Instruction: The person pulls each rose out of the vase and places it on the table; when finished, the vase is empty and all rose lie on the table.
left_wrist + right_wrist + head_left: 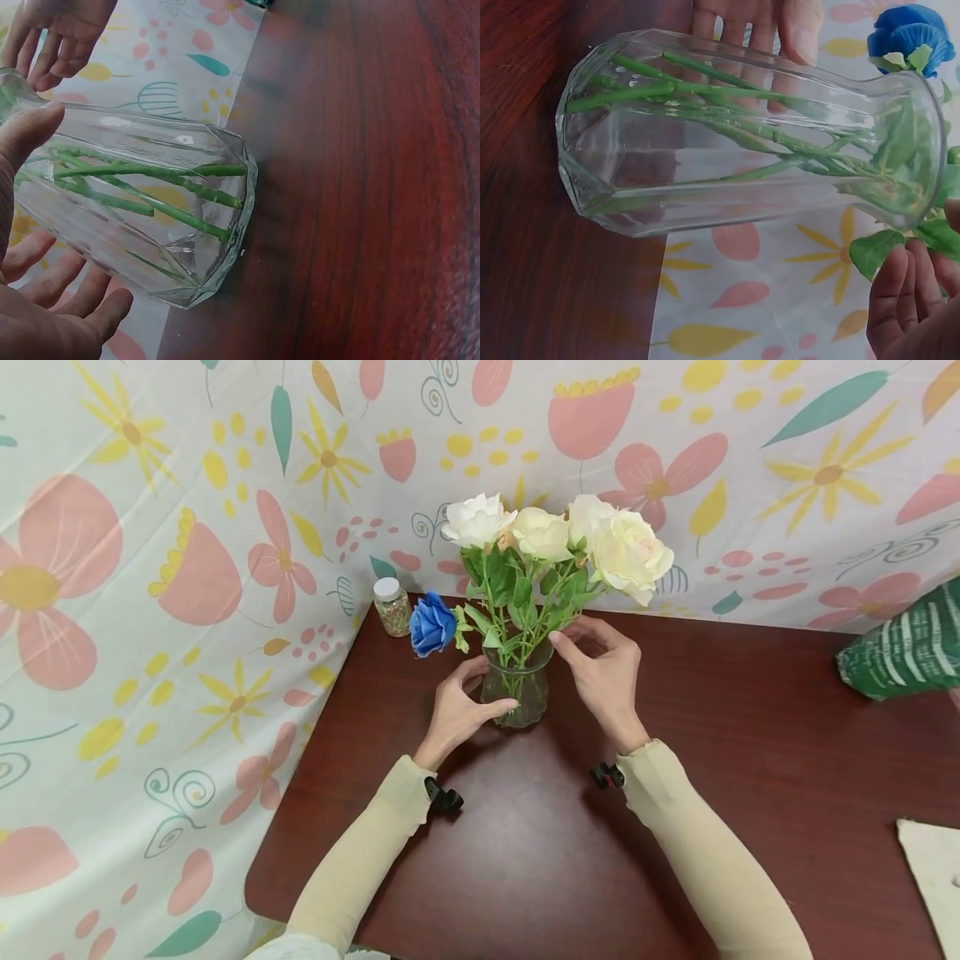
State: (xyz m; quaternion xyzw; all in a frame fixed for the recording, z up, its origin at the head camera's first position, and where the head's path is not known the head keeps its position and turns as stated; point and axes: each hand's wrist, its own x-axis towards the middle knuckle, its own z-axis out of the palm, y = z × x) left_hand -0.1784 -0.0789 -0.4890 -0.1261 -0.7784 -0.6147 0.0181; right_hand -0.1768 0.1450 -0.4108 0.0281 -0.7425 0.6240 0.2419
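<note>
A clear glass vase stands on the table with green stems inside it. Cream and white roses rise from its mouth, and a blue rose leans out to the left. My left hand cups the vase from the left, its thumb across the near side and its fingers round the far side. At the right of the rim is my right hand, its fingers loosely bent beside a green leaf. The leaves partly cover the space between its thumb and fingers.
Behind the blue rose, a small jar with a white lid stands at the table's back left corner. A green printed package is at the right, with a pale cloth nearer the front. Flower-patterned fabric hangs along the left and back.
</note>
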